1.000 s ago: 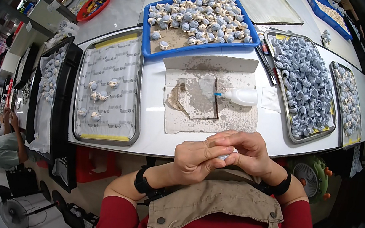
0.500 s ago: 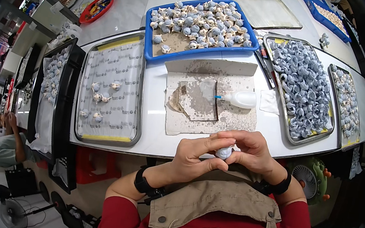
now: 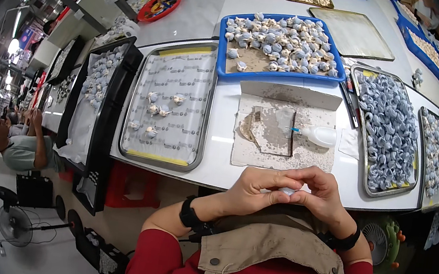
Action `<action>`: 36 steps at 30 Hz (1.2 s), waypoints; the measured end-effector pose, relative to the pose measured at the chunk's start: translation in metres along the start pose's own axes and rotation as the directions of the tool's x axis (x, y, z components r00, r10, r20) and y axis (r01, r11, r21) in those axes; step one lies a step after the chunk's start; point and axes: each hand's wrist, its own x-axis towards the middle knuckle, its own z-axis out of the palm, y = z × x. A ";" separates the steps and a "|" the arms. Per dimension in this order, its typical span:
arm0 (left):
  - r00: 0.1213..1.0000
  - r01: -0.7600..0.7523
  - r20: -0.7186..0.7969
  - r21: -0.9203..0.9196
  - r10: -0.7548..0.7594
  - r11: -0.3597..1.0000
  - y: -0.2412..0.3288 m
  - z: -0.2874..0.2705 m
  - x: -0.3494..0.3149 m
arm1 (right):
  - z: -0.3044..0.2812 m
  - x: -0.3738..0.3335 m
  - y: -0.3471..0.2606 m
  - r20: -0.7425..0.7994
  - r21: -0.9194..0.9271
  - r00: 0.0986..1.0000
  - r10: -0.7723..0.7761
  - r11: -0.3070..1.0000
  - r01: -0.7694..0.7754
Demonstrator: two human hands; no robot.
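Note:
My left hand and my right hand meet at the front edge of the table, fingertips together. Between them they pinch a small blue-grey and cream figurine, mostly covered by the fingers. Just beyond lies a stained piece of cardboard, and a white squeeze bottle with a thin blue tip rests on its side there. To the left, a metal tray lined with printed paper carries several similar small figurines.
A blue tray behind the cardboard holds many blue-and-cream figurines. At the right, a metal tray is heaped with curled blue-grey pieces. A black crate stands far left. A green fan sits below the table; another person sits left.
The head view has turned left, so the table's contents appear farther right. My fingers have closed over more of the figurine, which was more exposed earlier.

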 end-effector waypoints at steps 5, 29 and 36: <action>0.942 0.232 -0.332 0.740 0.044 0.632 0.016 -0.074 -0.021 | -0.014 0.007 -0.018 -0.148 -0.366 0.987 -0.060 0.930 0.001; 0.829 0.445 -0.104 -0.470 -0.549 0.762 0.005 -0.086 0.026 | -0.069 0.023 0.024 -0.314 -0.873 0.941 -0.129 0.429 -0.232; 0.878 0.329 -0.003 -0.724 -0.479 0.607 -0.029 -0.025 -0.006 | -0.057 0.011 0.021 -0.431 -0.755 0.902 0.003 0.546 -0.363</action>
